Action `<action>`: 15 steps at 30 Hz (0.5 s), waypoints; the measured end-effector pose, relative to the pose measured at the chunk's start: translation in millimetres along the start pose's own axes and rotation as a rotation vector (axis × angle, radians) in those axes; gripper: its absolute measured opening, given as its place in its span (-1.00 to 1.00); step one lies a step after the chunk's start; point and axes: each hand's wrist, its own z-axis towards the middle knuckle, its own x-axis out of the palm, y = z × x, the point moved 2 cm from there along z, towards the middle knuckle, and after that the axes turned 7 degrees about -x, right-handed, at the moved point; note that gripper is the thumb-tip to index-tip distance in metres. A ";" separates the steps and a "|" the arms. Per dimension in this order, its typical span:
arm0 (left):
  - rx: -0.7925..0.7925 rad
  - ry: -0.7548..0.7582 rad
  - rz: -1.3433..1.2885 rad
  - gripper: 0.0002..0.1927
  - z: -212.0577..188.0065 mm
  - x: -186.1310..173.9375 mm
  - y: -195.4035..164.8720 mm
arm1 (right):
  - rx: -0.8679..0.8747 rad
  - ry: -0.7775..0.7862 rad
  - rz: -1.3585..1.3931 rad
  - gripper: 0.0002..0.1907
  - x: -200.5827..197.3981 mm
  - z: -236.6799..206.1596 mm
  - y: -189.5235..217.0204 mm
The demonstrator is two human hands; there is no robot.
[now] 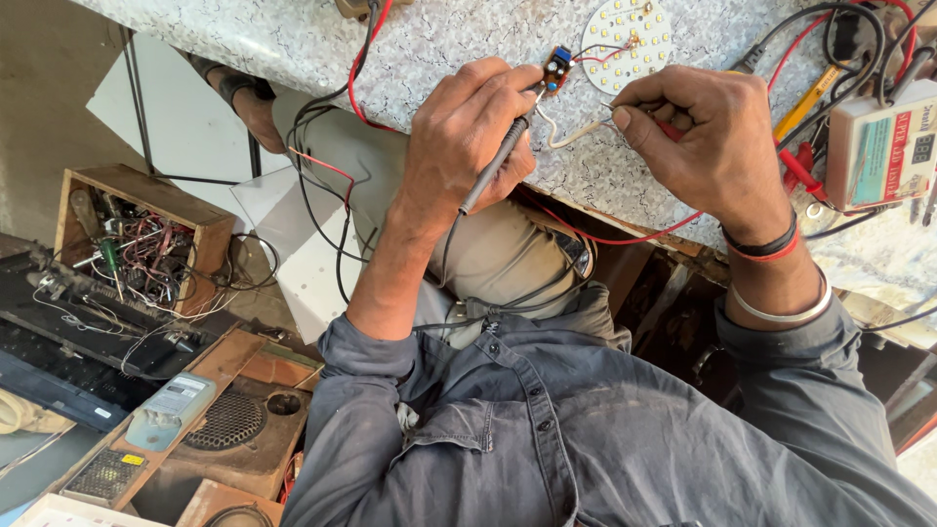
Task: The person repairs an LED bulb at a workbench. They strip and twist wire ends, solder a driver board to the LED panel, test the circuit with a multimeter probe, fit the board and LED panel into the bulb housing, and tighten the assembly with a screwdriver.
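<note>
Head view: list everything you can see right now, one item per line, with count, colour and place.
LED disc: one, white, round, on the bench top.
Driver board: one, small, blue part on it, left of the disc.
Black probe: one, in the left hand.
Red probe: one, mostly hidden in the right hand.
Meter box: one, white and red, far right.
Bench top: one, speckled grey.
Wooden box: one, brown, full of wires, on the floor.
Speaker: one, brown, lower left.
Left hand: grips the black probe.
Right hand: closed on the red probe.

White boxy meter (881, 146) at right bench edge, teal-and-red label, small dark digital screen (922, 148)
</note>
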 end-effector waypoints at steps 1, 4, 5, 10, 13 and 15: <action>0.002 0.000 -0.001 -0.74 0.3 -0.4 0.6 | -0.002 -0.001 0.001 -0.89 -0.1 0.7 -0.1; 0.008 0.001 -0.006 -0.73 0.5 -0.5 1.1 | -0.003 0.002 0.001 -0.89 -0.4 1.1 -0.5; 0.008 0.002 -0.008 -0.74 0.9 -0.5 1.4 | -0.002 0.001 0.003 -0.89 -0.2 1.0 -0.6; 0.042 -0.001 -0.015 -0.73 1.2 -3.7 1.8 | -0.002 -0.004 0.008 -0.89 0.0 1.0 -1.2; 0.053 -0.010 -0.007 -0.74 1.0 -4.8 1.6 | -0.007 0.000 -0.010 -0.89 -0.4 2.1 -0.9; 0.065 -0.006 -0.014 -0.75 1.5 -4.5 2.1 | -0.002 -0.006 -0.014 -0.89 -1.0 2.7 0.5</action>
